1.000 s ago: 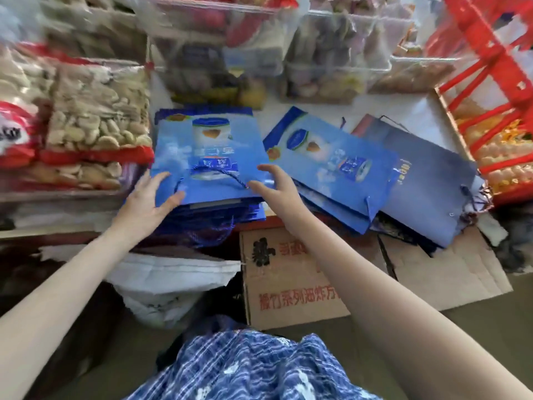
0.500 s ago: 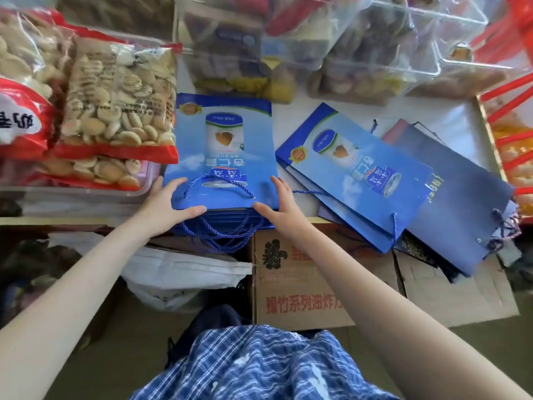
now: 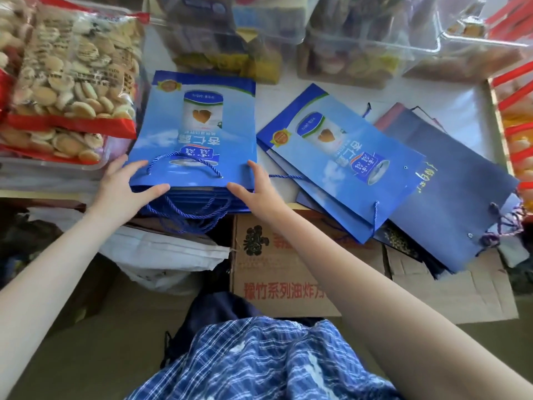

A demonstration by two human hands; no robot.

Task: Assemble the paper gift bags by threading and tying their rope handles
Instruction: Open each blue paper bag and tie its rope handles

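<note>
Bags point(image 3: 199, 134) lie stacked at the counter's near edge; left hand point(image 3: 127, 186) and right hand point(image 3: 256, 189) flank the stack, loosely spread fingers pressing its near corners, thumbs along the edge.

Bags of round biscuits point(image 3: 72, 85) with red trim are lying stacked at the upper left of the frame. Clear plastic tubs of snacks point(image 3: 230, 36) are sitting in a row along the top edge. A red rack point(image 3: 516, 90) is standing at the right edge. Below centre, a brown cardboard box point(image 3: 277, 269) printed with red and black characters is sitting half under the white desk point(image 3: 461, 102), and a white plastic sack point(image 3: 161, 255) is lying just left of it. Blue checked cloth point(image 3: 259, 359) is filling the bottom centre.
</note>
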